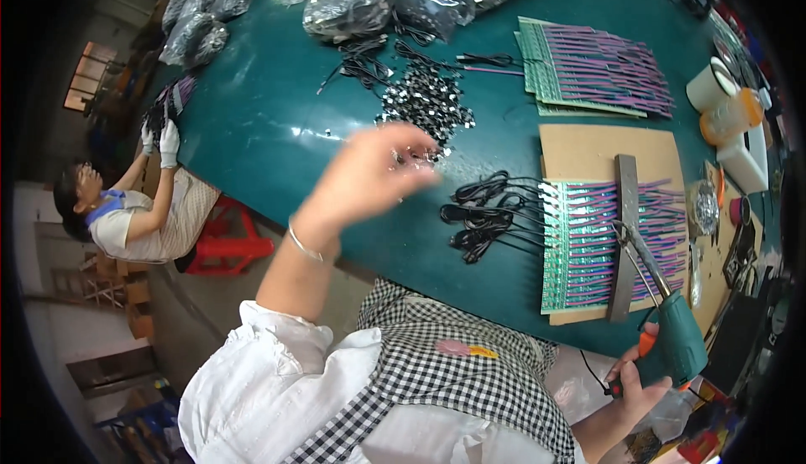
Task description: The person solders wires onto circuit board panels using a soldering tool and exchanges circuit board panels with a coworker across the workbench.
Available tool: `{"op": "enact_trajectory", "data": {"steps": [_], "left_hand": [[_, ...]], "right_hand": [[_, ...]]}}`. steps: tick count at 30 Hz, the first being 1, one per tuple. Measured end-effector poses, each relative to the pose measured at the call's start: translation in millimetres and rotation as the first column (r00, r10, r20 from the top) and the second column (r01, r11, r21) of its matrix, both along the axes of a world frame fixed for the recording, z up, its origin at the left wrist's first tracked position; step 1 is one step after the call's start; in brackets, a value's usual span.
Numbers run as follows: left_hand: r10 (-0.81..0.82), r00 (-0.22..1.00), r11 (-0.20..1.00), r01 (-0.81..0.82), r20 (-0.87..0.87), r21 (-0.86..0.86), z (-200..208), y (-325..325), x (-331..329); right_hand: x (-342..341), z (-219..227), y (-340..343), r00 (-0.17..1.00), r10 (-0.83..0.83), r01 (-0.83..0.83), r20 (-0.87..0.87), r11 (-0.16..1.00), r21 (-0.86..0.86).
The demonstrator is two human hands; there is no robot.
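Note:
My left hand (374, 170) hovers at the near edge of a pile of small black-and-silver parts (428, 99). Its fingers are curled, with a few of those parts showing between fingertips and thumb. In my right hand (640, 390) is a green soldering gun (678, 342) with an orange trigger. Its metal shaft reaches up and left over a panel of green circuit boards (558, 250) with rows of purple wires. A dark flat bar (625, 212) lies across those wires on a cardboard sheet (604, 149). Bundled black cables (483, 216) run to the panel's left side.
Another stack of wired boards (592, 69) lies farther back. Plastic bags of parts (361, 2) line the far edge of the green table (269, 120). Bottles (730, 117) and a white cup (712, 84) stand at right. A gloved co-worker (138, 212) sits at left.

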State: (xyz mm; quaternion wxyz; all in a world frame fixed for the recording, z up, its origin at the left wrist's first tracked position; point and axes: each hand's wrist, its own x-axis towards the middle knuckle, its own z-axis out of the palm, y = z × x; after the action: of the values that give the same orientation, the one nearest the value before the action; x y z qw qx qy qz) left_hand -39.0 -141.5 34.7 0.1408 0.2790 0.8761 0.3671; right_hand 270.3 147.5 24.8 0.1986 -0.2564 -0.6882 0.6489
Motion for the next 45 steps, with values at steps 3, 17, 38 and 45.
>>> {"op": "enact_trajectory", "data": {"steps": [3, 17, 38, 45], "left_hand": [[0.36, 0.794, 0.895, -0.442, -0.489, -0.059, -26, -60, -73], [0.573, 0.744, 0.788, -0.616, -0.343, -0.018, -81, -111, -160], [-0.34, 0.758, 0.842, -0.018, 0.556, 0.54, 12, 74, 76], [-0.423, 0.708, 0.851, 0.098, 0.565, 0.516, -2, 99, 100]], "right_hand": [[-6, 10, -10, 0.996, -0.079, 0.082, -0.028, 0.988, 0.131], [-37, 15, -26, 0.999, -0.041, 0.042, -0.035, 0.999, 0.025], [-71, 10, -56, 0.997, -0.011, -0.017, -0.081, 0.942, -0.337], [-78, 3, -56, 0.997, 0.036, -0.055, -0.064, 0.946, -0.319]]}}
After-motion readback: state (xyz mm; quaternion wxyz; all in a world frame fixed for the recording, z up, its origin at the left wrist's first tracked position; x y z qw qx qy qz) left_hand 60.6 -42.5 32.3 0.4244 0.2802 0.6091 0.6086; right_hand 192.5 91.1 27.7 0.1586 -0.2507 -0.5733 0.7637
